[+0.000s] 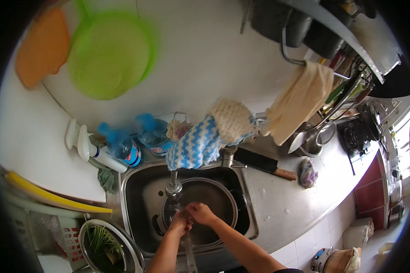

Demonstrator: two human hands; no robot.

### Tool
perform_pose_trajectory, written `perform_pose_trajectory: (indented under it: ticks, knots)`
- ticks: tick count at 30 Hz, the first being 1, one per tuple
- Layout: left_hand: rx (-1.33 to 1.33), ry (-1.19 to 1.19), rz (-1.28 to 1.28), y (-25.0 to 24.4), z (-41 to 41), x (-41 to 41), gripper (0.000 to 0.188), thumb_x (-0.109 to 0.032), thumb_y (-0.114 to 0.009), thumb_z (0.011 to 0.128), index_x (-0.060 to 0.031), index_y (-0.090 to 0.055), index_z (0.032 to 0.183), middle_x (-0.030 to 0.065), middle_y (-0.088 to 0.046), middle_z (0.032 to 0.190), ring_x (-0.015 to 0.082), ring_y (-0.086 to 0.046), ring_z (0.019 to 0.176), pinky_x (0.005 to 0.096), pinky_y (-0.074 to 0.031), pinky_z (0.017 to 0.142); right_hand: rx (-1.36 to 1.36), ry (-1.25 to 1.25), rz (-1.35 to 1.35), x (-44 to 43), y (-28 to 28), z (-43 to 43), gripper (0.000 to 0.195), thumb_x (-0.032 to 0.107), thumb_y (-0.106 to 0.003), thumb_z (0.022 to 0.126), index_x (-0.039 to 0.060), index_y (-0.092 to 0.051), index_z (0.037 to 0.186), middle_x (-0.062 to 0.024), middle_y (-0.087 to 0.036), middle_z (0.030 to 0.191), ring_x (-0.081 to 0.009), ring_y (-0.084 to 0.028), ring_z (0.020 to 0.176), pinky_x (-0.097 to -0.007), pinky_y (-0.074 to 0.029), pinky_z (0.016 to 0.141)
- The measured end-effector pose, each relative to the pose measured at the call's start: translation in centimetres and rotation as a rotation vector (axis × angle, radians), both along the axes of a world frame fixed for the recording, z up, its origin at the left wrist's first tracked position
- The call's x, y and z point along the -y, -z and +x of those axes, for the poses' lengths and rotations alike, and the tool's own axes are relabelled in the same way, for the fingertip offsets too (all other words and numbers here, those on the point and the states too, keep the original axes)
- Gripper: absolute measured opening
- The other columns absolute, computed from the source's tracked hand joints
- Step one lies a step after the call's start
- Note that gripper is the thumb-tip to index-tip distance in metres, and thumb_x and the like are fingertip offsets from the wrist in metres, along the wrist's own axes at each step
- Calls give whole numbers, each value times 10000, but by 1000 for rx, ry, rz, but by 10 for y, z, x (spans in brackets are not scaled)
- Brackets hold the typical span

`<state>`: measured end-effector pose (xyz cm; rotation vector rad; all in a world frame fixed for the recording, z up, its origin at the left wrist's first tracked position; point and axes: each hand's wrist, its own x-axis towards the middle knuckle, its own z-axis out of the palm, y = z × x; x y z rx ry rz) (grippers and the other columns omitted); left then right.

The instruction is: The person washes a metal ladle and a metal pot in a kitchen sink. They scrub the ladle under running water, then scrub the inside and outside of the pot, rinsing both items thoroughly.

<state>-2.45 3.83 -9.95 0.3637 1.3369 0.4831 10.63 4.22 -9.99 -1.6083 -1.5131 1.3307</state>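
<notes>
My left hand (179, 223) and my right hand (200, 213) meet under the sink faucet (174, 189), above a large round pot (235, 208) with dark liquid in it. The pot stands in the stainless steel sink (122, 191). A long, flat, greyish utensil (190, 254) runs from beneath my left hand towards me, over the sink's front rim; my left fingers appear closed on its far end. My right fingers are curled against the left ones, hiding what lies between them. A blue and white knitted cloth (194, 143) covers part of the faucet.
A cleaver (259, 162) with a wooden handle lies right of the sink, near a crumpled scrubbing cloth (308, 173). Blue-capped bottles (123, 150) stand behind. A bowl of green vegetables (102, 244) is at lower left. A green strainer (111, 56) hangs on the wall.
</notes>
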Motion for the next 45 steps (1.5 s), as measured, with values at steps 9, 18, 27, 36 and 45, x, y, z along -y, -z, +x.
perform_pose_trajectory:
  ticks: [9,18,27,36,45]
  knots:
    - [-327,416,447,-16,29,8,107,-125,-485,802,-27,-527,787,72,-539,573,169,-522,435,294,-395,367,121,157,-55,25,-23,12,384,354,-515,811,-13,-615,861,-210,-611,765,-335,-600,763,-370,-472,713]
    - [-540,470,735,-82,48,28,86,-52,-556,728,-21,-586,803,136,-606,628,241,-623,589,308,-481,506,202,68,-164,14,-38,21,420,342,-468,832,-49,-608,774,-219,-610,727,-347,-611,715,-385,-486,667]
    - [-160,188,702,-90,48,57,180,-85,-519,839,47,-584,943,99,-619,783,140,-609,641,237,-497,563,-196,330,-279,15,-27,47,184,122,-512,807,-44,-583,777,-146,-603,684,-233,-587,599,-335,-456,514]
    - [-638,19,758,-70,15,45,270,-226,-594,820,36,-580,884,126,-627,763,192,-623,701,268,-496,550,-352,120,-419,27,-89,60,163,111,-534,800,-50,-557,791,-113,-597,637,-159,-563,504,-276,-415,427]
    - [-883,184,1019,-74,27,32,255,-225,-590,803,19,-554,868,208,-589,745,316,-601,691,359,-456,552,-530,-41,-585,49,-83,71,128,69,-504,826,-20,-538,911,-88,-612,773,-113,-544,625,-237,-446,579]
